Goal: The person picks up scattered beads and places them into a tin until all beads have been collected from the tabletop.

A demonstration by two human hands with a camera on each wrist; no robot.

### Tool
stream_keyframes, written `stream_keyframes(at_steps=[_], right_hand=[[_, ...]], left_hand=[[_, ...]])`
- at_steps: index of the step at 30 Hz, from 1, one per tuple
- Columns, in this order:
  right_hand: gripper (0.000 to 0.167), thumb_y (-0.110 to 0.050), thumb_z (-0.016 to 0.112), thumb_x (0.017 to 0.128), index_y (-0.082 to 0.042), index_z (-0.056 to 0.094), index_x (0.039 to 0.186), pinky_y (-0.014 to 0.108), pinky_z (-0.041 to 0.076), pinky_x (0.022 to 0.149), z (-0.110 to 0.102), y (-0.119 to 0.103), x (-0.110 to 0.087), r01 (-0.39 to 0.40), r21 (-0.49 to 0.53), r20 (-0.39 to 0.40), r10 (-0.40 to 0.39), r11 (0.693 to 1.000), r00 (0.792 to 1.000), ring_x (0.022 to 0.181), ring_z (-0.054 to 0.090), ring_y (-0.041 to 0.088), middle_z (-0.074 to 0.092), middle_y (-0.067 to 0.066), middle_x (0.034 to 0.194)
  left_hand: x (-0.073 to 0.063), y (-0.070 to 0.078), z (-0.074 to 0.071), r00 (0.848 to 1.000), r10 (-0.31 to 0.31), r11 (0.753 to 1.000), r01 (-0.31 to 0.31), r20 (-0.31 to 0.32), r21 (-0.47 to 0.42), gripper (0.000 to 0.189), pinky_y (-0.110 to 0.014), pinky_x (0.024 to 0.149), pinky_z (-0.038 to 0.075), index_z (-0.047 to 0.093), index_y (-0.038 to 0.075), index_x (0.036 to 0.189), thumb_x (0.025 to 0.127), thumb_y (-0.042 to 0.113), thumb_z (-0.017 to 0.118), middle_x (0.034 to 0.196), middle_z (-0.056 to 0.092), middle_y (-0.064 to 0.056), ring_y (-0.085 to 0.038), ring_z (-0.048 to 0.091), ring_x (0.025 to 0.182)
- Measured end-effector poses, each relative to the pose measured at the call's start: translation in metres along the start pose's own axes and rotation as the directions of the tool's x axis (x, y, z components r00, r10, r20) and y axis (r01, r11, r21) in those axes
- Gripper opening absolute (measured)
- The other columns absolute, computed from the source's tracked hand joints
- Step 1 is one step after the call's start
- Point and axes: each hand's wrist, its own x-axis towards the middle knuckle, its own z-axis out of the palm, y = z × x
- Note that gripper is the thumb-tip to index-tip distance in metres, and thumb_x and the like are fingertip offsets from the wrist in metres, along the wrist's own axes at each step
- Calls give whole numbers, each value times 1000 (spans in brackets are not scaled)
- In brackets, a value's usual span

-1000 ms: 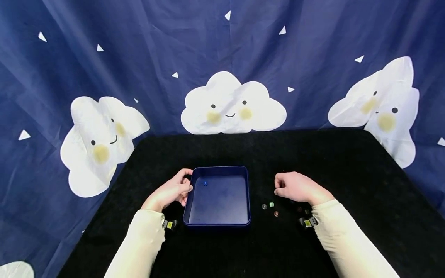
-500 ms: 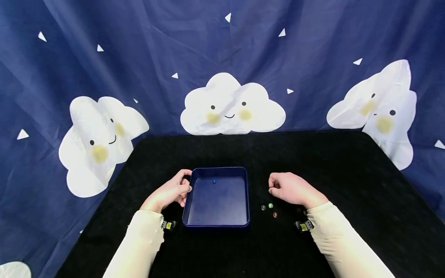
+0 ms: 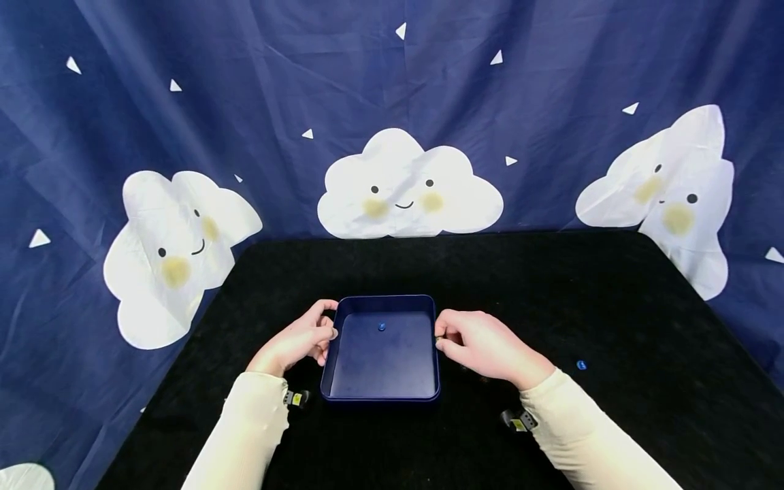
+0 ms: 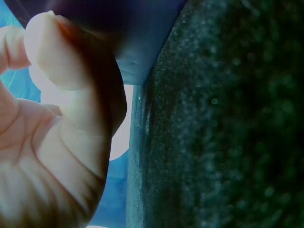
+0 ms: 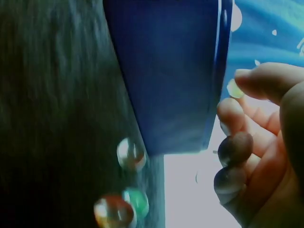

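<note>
A square dark blue tray (image 3: 386,357) lies on the black cloth, with one blue marble (image 3: 382,327) inside near its far side. My left hand (image 3: 299,338) grips the tray's left wall, thumb by the rim. At the opposite rim, my right hand (image 3: 490,344) pinches a small yellowish marble (image 5: 235,89) between thumb and index finger. The right wrist view shows this marble beside the tray's upper edge. Below that hand, on the cloth, sit a clear marble (image 5: 130,154), a green marble (image 5: 136,202) and an orange-brown marble (image 5: 114,212); the hand mostly hides them in the head view.
Another blue marble (image 3: 581,365) rests on the black cloth (image 3: 527,272) to the right, near my right forearm. A dark blue curtain (image 3: 269,136) with white clouds hangs behind and around the table.
My right hand has moved left to the tray's right rim with the pinched marble, uncovering a blue marble on the cloth. The marble in the tray has rolled right. My left hand stays put.
</note>
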Motion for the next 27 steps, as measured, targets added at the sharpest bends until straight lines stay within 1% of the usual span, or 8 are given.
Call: stream_keyframes(at_steps=[2,4,9,19,27], right_hand=[[15,-25,73,90,-30,59,94,25,47,65,3,-8,0,22,28,-9,-21,999,1000,64,52,0,53,-21,74],[14,-24,71,91,-30,59,96,25,47,65,6,-15,0,28,54,-21,-27,998,999,66,52,0,54,-22,76],[14,-25,69,94,-29,59,102,25,46,64,13,-22,-1,3,79,-25,-2,997,1000,64,50,0,53,-20,75],[15,-25,71,92,-30,60,100,25,45,63,14,-21,-1,-3,63,-19,4,998,1000,64,49,1,49,-18,72],[16,-21,73,88,-27,62,99,24,46,66,15,-19,-1,41,59,-14,-40,997,999,65,49,1,48,-18,72]], left_hand=[[0,0,0,1000,-2,1000,2,-3,-1,59,-34,52,52,32,8,144,89,2,55,84,46,-11,-22,52,59],[0,0,1,1000,-5,1000,5,-5,-5,59,-33,52,52,33,9,143,89,2,55,83,46,-11,-22,52,59],[0,0,2,1000,-7,1000,7,-6,1,59,-33,51,52,33,9,144,89,2,55,83,46,-11,-22,52,59],[-1,2,3,1000,-8,1000,9,-16,27,59,-34,53,52,34,10,144,89,2,55,84,46,-11,-23,51,61],[-2,1,3,1000,-4,1000,4,-6,15,58,-35,53,52,33,9,144,90,2,53,84,46,-10,-22,50,61]])
